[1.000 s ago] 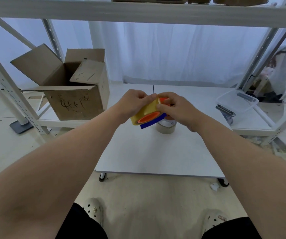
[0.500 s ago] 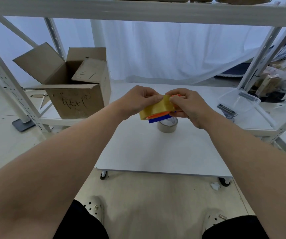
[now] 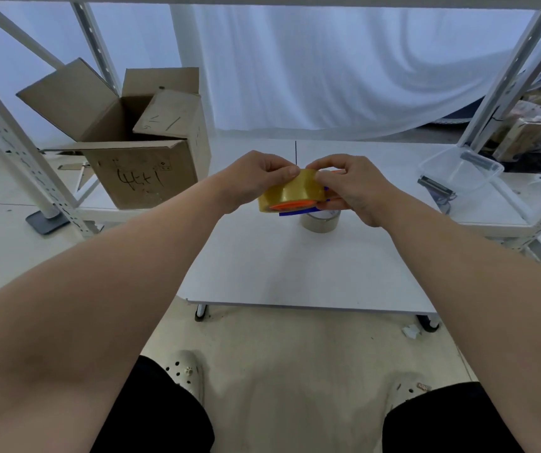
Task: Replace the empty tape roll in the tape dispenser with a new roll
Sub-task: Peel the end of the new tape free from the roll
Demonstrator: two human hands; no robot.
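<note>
A yellowish new tape roll (image 3: 290,191) sits on the orange and blue tape dispenser (image 3: 301,209), held in the air above the white table (image 3: 295,266). My left hand (image 3: 256,178) grips the roll's left side, thumb on its top. My right hand (image 3: 350,188) holds the dispenser from the right, with its fingertips pinched at the roll's upper edge; most of the dispenser is hidden behind it. An empty brown tape core (image 3: 320,222) stands on the table just below my hands.
An open cardboard box (image 3: 138,148) stands on the low shelf at the left. A clear plastic tub (image 3: 461,168) lies on the shelf at the right. Metal rack posts (image 3: 24,152) flank the table, and a white curtain hangs behind.
The roll and dispenser have tilted flatter and shifted slightly right. My right fingers have moved up onto the roll's top edge.
</note>
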